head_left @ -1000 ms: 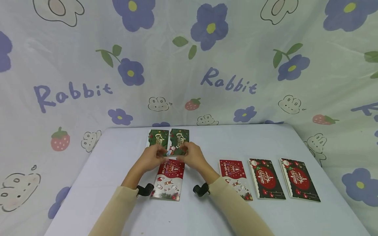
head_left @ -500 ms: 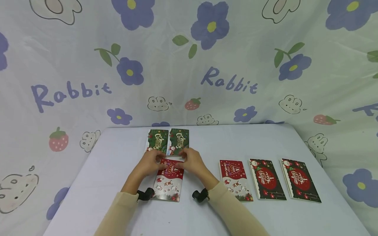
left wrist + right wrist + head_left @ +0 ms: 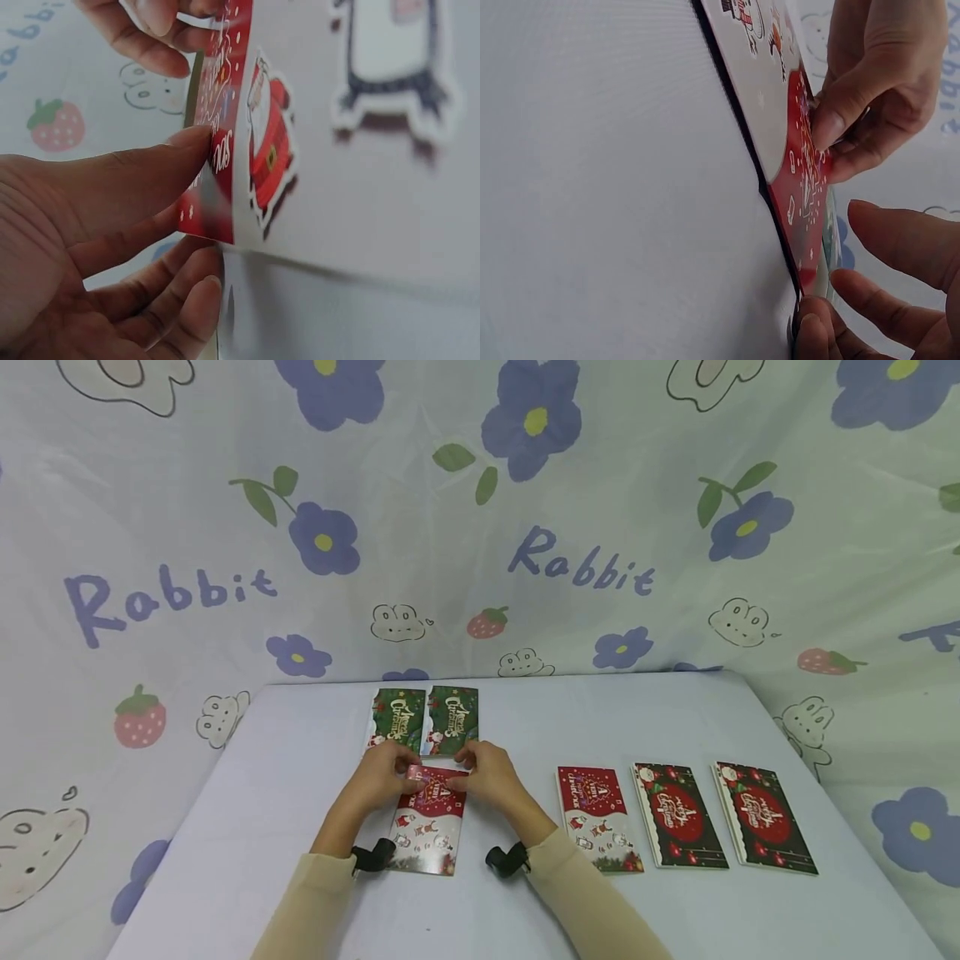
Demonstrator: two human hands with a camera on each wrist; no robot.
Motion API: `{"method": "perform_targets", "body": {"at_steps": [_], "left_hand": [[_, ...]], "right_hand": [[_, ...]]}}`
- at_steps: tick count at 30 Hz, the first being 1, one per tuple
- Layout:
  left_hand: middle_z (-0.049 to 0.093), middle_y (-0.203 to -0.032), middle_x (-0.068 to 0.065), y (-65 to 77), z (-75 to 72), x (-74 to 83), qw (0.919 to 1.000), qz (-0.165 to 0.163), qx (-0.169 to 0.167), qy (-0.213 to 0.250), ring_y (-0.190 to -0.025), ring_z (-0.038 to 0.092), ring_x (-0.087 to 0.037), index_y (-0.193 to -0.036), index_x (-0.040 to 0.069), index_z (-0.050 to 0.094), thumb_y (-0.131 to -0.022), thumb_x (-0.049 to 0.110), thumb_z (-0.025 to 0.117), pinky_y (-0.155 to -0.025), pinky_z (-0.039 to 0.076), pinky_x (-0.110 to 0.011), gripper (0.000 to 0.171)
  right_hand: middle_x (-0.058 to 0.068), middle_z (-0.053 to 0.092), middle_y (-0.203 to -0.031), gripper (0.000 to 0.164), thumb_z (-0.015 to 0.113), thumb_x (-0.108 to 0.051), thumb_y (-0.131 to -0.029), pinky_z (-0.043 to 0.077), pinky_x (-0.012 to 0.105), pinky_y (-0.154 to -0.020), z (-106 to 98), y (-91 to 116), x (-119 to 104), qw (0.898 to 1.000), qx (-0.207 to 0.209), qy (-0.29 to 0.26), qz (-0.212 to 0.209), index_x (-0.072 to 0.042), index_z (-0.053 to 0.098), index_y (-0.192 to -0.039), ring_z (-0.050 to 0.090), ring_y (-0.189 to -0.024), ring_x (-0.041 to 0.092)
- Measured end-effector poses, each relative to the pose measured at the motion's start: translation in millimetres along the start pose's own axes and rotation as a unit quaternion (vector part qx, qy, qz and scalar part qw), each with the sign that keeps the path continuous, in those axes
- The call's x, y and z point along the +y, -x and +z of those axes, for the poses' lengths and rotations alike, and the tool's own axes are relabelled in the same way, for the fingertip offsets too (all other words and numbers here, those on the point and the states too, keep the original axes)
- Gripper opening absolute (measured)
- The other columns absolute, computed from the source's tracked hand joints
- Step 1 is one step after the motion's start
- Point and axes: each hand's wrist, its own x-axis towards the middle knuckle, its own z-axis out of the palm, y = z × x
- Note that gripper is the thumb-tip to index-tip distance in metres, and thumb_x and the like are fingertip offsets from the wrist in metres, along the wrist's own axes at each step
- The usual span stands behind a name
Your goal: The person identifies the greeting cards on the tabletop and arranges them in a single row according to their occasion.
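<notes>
A red-and-white Christmas booklet [image 3: 427, 827] lies at the centre-left of the table, its red end away from me. My left hand [image 3: 378, 777] pinches the far left part of that end; in the left wrist view its thumb [image 3: 165, 161] presses on the red cover with fingers behind the edge. My right hand [image 3: 487, 775] is at the far right corner. The right wrist view shows its lower fingers [image 3: 815, 319] touching the booklet's edge, while the thumb stands apart from the cover. Just beyond lie two green Christmas booklets [image 3: 399, 714], side by side.
To the right, another red-and-white booklet [image 3: 596, 810] and two dark booklets with red circles [image 3: 678, 814] lie in a row on the white table [image 3: 300, 727]. A patterned cloth [image 3: 420, 510] hangs behind the table's far edge.
Both hands have drawn back a little from the green booklets to the red end of the near booklet. Over the last half second they have hardly moved.
</notes>
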Motion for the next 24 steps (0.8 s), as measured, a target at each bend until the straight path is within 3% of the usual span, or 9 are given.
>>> {"method": "perform_targets", "body": {"at_steps": [6, 12, 24], "left_hand": [[0.066, -0.092, -0.008, 0.1, 2.0, 0.0, 1.0, 0.004, 0.006, 0.003, -0.084, 0.059, -0.023, -0.106, -0.001, 0.075, -0.079, 0.008, 0.092, -0.075, 0.051, -0.041, 0.033], [0.067, -0.094, -0.007, 1.9, 4.1, 1.6, 0.9998, -0.004, 0.013, 0.015, -0.088, 0.061, -0.023, -0.102, 0.003, 0.074, -0.078, 0.006, 0.092, -0.081, 0.053, -0.044, 0.03], [0.063, -0.091, -0.009, 4.5, 1.5, 2.9, 0.9977, 0.001, 0.042, 0.053, -0.079, 0.061, -0.02, -0.104, -0.002, 0.076, -0.076, 0.001, 0.093, -0.072, 0.053, -0.036, 0.032]], "right_hand": [[0.008, 0.065, -0.097, 0.033, 0.091, -0.012, -0.081, 0.049, 0.034, -0.074, -0.2, 0.4, 1.3, 1.0, 0.006, -0.006, 0.007, -0.002, 0.073, -0.107, 0.055, -0.083, 0.018], [0.009, 0.066, -0.097, 0.033, 0.09, -0.012, -0.082, 0.051, 0.034, -0.076, -1.3, 0.0, 4.0, 1.0, 0.008, -0.008, 0.011, -0.002, 0.072, -0.108, 0.057, -0.085, 0.019], [0.009, 0.065, -0.087, 0.029, 0.088, -0.006, -0.083, 0.046, 0.028, -0.065, -2.8, 2.1, 7.1, 0.999, 0.009, -0.045, 0.015, 0.001, 0.072, -0.106, 0.054, -0.072, 0.015]]}}
